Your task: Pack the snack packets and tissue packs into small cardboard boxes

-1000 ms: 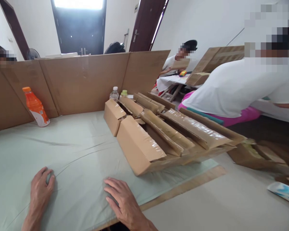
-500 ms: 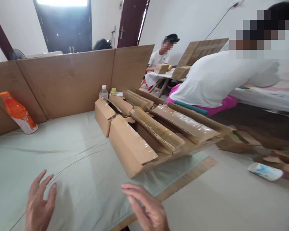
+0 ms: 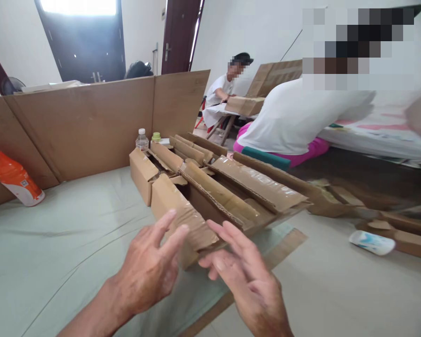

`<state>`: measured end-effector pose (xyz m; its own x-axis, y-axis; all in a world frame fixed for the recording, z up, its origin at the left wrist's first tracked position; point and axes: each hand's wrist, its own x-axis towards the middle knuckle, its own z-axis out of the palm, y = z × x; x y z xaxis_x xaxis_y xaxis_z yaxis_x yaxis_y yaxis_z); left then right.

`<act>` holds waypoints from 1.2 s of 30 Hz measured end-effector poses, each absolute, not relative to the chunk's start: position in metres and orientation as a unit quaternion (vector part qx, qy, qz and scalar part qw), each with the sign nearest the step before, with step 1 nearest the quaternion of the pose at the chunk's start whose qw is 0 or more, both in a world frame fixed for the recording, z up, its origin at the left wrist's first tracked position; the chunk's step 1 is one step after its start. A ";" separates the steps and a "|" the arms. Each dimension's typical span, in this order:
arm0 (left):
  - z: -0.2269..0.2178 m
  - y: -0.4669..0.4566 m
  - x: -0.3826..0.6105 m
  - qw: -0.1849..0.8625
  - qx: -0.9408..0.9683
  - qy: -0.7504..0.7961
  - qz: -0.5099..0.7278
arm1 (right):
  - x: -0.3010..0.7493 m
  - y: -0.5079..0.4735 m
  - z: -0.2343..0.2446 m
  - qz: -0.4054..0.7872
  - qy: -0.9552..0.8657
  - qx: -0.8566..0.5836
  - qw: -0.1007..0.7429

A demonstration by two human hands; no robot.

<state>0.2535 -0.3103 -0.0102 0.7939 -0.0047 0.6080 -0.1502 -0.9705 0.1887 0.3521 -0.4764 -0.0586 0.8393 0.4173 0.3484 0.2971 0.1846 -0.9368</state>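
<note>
Dark double doors (image 3: 82, 42) and a white wall (image 3: 252, 28) stand behind the station. Pale green cloth covers the table (image 3: 73, 234), and a folded cardboard panel (image 3: 91, 126) stands upright along its far side.

Labels: an orange-capped bottle (image 3: 14, 175) at the left, in front of the panel, carries an orange-and-white wrap with a small square code; its print is too small to read. A white packet (image 3: 372, 242) with a blue pattern lies on the floor (image 3: 337, 285) at the right, its wording likewise illegible.

Main item: a divided cardboard organizer (image 3: 219, 192) rests on the right part of the table, set at a slant. Its brown board is folded into long, narrow compartments side by side, with raw corrugated edges exposed. Wrinkled clear tape glints along several of the flaps. A clear bottle (image 3: 141, 140) with a white cap and a green-capped container (image 3: 156, 137) stand just behind its far end.

Hands: the left hand (image 3: 154, 267) and right hand (image 3: 247, 276) are both raised before the organizer's near corner, fingers extended and grasping nothing. Whether any fingertip touches the board cannot be determined.

Personnel: one co-worker (image 3: 294, 117) in a white top bends forward at the right; another (image 3: 219, 91) sits farther back.
</note>
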 end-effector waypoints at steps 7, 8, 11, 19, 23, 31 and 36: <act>-0.007 -0.305 0.289 0.096 0.953 -0.095 0.272 | 0.367 -0.477 -0.052 0.071 -0.358 -0.622 0.693; -0.008 -0.304 0.291 0.094 0.949 -0.092 0.286 | 0.372 -0.477 -0.052 0.082 -0.379 -0.616 0.686; -0.011 -0.300 0.292 0.086 0.942 -0.064 0.319 | 0.389 -0.474 -0.049 0.074 -0.405 -0.606 0.681; -0.025 -0.297 0.284 0.104 0.938 -0.032 0.330 | 0.438 -0.454 -0.025 -0.004 -0.525 -0.732 0.435; -0.032 -0.300 0.284 0.120 0.943 -0.021 0.310 | 0.447 -0.424 -0.012 0.037 -0.529 -0.837 0.136; -0.037 -0.301 0.279 0.118 0.949 0.001 0.293 | 0.445 -0.402 0.006 0.048 -0.560 -0.827 -0.018; -0.040 -0.302 0.278 0.126 0.949 0.004 0.290 | 0.451 -0.405 0.000 0.088 -0.565 -0.820 0.031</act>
<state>0.2778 -0.3017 -0.0396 0.8314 0.0815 0.5496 -0.0647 -0.9682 0.2415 0.4506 -0.4054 -0.0003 0.3461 0.9318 -0.1091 0.9207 -0.3597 -0.1512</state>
